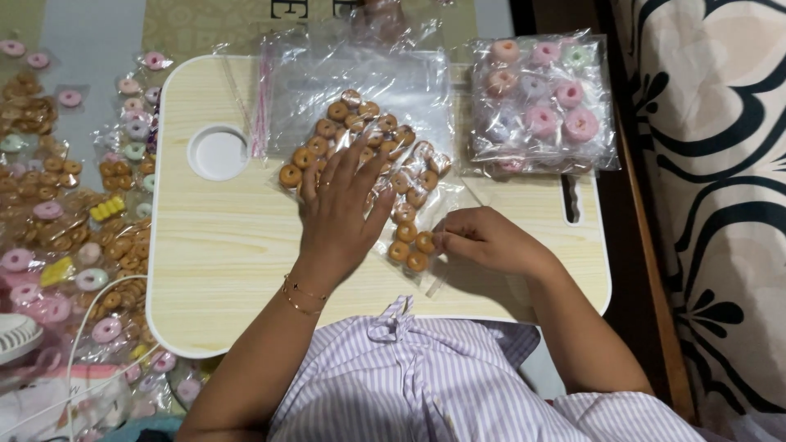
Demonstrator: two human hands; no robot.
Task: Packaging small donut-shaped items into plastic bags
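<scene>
Clear bag [385, 176] of brown rings: light, slippery, floppy. We're pressing left hand [337, 214] flat, fingers spread; right hand [483, 239] pinching lower-centre bag edge.

Bag of pastel rings [542, 106], loose wrapped rings [74, 213] left, white cord [82, 327], patterned fabric [712, 188]

Left hand [337, 214] flat on clear plastic bag of small brown ring-shaped sweets [407, 176], right hand [483, 240] pinching its corner, pale wooden lap tray [229, 245], clear packet of pink rings [542, 102] beside.
</scene>
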